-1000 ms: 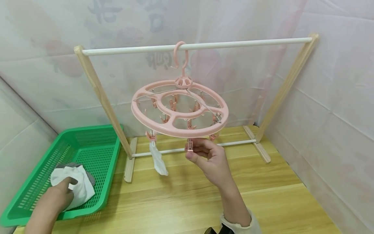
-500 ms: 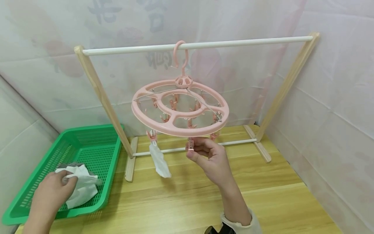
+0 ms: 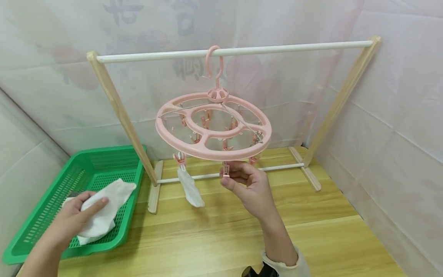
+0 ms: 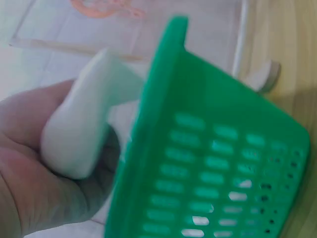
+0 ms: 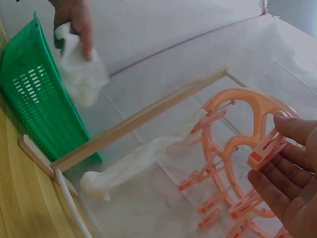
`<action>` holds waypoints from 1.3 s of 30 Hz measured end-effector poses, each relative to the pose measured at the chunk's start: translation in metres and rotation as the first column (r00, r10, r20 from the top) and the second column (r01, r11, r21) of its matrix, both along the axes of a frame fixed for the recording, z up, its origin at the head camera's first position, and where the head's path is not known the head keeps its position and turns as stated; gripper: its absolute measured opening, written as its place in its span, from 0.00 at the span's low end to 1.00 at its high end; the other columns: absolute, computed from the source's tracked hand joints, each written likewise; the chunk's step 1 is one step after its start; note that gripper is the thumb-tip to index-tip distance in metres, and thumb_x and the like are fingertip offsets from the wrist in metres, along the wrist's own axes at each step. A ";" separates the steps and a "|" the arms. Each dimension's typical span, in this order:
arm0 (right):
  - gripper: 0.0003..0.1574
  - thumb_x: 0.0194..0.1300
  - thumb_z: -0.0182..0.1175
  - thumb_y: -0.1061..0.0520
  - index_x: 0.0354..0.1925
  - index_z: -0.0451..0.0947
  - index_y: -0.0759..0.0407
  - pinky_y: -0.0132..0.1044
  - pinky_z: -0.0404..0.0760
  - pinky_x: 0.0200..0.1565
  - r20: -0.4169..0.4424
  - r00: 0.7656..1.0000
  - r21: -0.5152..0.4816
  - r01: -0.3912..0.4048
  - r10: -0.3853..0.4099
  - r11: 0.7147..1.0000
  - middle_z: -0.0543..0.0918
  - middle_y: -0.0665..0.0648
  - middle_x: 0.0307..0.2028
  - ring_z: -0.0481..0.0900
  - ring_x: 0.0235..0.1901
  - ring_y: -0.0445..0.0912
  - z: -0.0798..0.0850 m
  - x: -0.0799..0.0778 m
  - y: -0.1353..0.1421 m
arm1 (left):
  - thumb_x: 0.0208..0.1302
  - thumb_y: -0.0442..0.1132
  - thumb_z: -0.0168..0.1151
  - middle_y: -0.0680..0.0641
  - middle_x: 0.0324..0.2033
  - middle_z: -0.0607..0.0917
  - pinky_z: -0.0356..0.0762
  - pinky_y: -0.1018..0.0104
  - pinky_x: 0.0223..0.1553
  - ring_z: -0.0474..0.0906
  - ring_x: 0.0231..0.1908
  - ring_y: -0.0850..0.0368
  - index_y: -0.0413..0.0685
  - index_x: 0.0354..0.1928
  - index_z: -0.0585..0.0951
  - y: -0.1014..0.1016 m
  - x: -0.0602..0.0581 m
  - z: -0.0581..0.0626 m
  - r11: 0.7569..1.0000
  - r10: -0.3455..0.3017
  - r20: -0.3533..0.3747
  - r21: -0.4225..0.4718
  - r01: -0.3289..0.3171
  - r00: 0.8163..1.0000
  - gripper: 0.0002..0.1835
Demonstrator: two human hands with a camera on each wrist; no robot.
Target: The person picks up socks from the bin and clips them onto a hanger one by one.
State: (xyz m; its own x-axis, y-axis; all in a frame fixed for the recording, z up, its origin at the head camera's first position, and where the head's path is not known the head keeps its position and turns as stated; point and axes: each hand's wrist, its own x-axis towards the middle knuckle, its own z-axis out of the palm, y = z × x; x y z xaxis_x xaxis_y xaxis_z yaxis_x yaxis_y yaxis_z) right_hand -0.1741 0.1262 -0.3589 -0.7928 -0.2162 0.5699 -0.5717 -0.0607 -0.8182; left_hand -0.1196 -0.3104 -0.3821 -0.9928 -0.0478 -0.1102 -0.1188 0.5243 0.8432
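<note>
My left hand [image 3: 74, 218] grips a white sock [image 3: 112, 200] above the green basket [image 3: 133, 209], with the thumb lying over the fabric. In the left wrist view, the bunched sock [image 4: 74, 134] sits in the palm beside the basket wall. My right hand [image 3: 252, 190] pinches a pink clothespin [image 3: 226, 169] that hangs from the front rim of a round pink drying hanger [image 3: 207, 154]. In the right wrist view, thumb and fingers hold this clothespin [image 5: 267, 149]. Another white sock [image 3: 190, 188] dangles from a clothespin on the hanger's left side.
The hanger hooks over the white rod [image 3: 294, 49] of a rack with wooden posts [image 3: 117, 104]. Grey fabric [image 3: 73, 193] and more white fabric [image 3: 88, 240] show inside the basket. Several other clothespins hang under the rings. Pale curtains surround the wooden table [image 3: 207, 246].
My left hand has lifted the white sock from the pile in the basket and moved it up and right. My right hand has stayed at the same clothespin.
</note>
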 end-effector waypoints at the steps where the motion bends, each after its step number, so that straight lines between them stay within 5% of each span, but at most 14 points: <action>1: 0.17 0.63 0.67 0.65 0.51 0.80 0.67 0.36 0.86 0.43 0.001 1.000 -0.001 0.000 0.000 1.000 0.85 0.66 0.40 0.85 0.40 0.47 0.000 0.000 0.000 | 0.77 0.44 0.53 0.49 0.33 0.80 0.82 0.60 0.25 0.81 0.26 0.57 0.46 0.47 0.75 -0.001 -0.001 -0.004 0.998 -0.063 -0.008 -0.029 0.063 0.998 0.09; 4: 0.17 0.63 0.67 0.66 0.51 0.80 0.68 0.36 0.86 0.44 0.005 1.000 -0.004 -0.002 0.002 1.000 0.85 0.66 0.40 0.85 0.40 0.46 0.000 0.000 0.000 | 0.76 0.38 0.54 0.50 0.36 0.76 0.76 0.64 0.24 0.76 0.29 0.60 0.39 0.45 0.72 -0.001 -0.003 -0.014 0.969 -0.233 -0.093 -0.100 0.224 0.968 0.07; 7: 0.17 0.63 0.67 0.66 0.51 0.80 0.68 0.36 0.86 0.44 0.007 1.000 -0.003 -0.002 0.002 1.000 0.85 0.66 0.40 0.85 0.40 0.46 0.000 0.000 -0.001 | 0.73 0.33 0.57 0.48 0.39 0.79 0.72 0.66 0.26 0.76 0.32 0.63 0.39 0.47 0.72 0.002 -0.004 -0.019 0.951 -0.297 -0.184 -0.144 0.273 0.937 0.07; 12: 0.17 0.63 0.67 0.66 0.50 0.80 0.67 0.37 0.86 0.44 0.002 1.000 0.001 0.006 -0.006 1.000 0.85 0.65 0.40 0.85 0.40 0.46 0.000 0.000 -0.001 | 0.73 0.41 0.59 0.36 0.51 0.81 0.79 0.69 0.34 0.80 0.43 0.65 0.33 0.65 0.68 0.016 -0.007 -0.016 0.950 -0.239 -0.173 -0.247 0.193 0.955 0.26; 16: 0.17 0.63 0.67 0.66 0.50 0.80 0.67 0.37 0.86 0.44 -0.007 1.000 0.005 0.013 -0.013 1.000 0.85 0.65 0.40 0.85 0.40 0.47 0.000 -0.001 -0.001 | 0.72 0.45 0.60 0.42 0.32 0.81 0.71 0.69 0.23 0.74 0.28 0.63 0.37 0.58 0.77 0.030 -0.009 -0.016 0.939 -0.160 -0.249 -0.337 0.070 0.955 0.20; 19: 0.16 0.63 0.67 0.66 0.50 0.81 0.67 0.36 0.86 0.43 -0.006 1.000 0.007 0.016 -0.016 1.000 0.85 0.65 0.40 0.85 0.40 0.47 0.000 -0.001 -0.001 | 0.73 0.43 0.60 0.50 0.23 0.74 0.64 0.68 0.18 0.64 0.19 0.63 0.42 0.49 0.82 0.038 -0.011 -0.018 0.941 -0.104 -0.371 -0.337 -0.029 0.923 0.12; 27: 0.16 0.63 0.67 0.66 0.50 0.80 0.67 0.35 0.86 0.42 -0.005 1.000 0.010 0.022 -0.022 1.000 0.85 0.64 0.40 0.85 0.40 0.47 0.000 -0.001 -0.001 | 0.70 0.37 0.62 0.52 0.24 0.78 0.68 0.78 0.22 0.69 0.22 0.69 0.44 0.44 0.84 0.054 -0.012 -0.016 0.953 0.013 -0.582 -0.239 -0.186 0.813 0.06; 35: 0.16 0.64 0.66 0.66 0.50 0.80 0.68 0.35 0.86 0.43 -0.024 1.000 -0.003 0.009 -0.009 1.000 0.85 0.65 0.41 0.85 0.40 0.46 -0.002 -0.001 -0.003 | 0.60 0.27 0.69 0.52 0.36 0.87 0.70 0.82 0.27 0.70 0.28 0.72 0.51 0.48 0.88 0.074 -0.001 0.001 0.957 -0.124 -0.708 -0.271 -0.106 0.696 0.16; 39: 0.16 0.64 0.66 0.66 0.50 0.80 0.69 0.35 0.85 0.44 -0.035 0.999 -0.013 0.015 -0.015 1.000 0.85 0.66 0.40 0.85 0.40 0.46 -0.002 0.000 -0.003 | 0.58 0.24 0.69 0.52 0.38 0.87 0.74 0.85 0.35 0.76 0.36 0.72 0.50 0.47 0.89 0.085 0.003 0.011 0.965 -0.174 -0.718 -0.262 -0.029 0.674 0.18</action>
State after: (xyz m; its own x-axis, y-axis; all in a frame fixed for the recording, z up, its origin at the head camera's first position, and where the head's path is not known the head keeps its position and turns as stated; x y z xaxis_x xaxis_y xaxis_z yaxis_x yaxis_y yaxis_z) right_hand -0.1737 0.1230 -0.3605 -0.7754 -0.1968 0.6000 -0.6009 -0.0620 -0.7969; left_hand -0.1165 -0.2254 -0.3707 -0.7487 0.1052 0.6545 0.5272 0.6930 0.4917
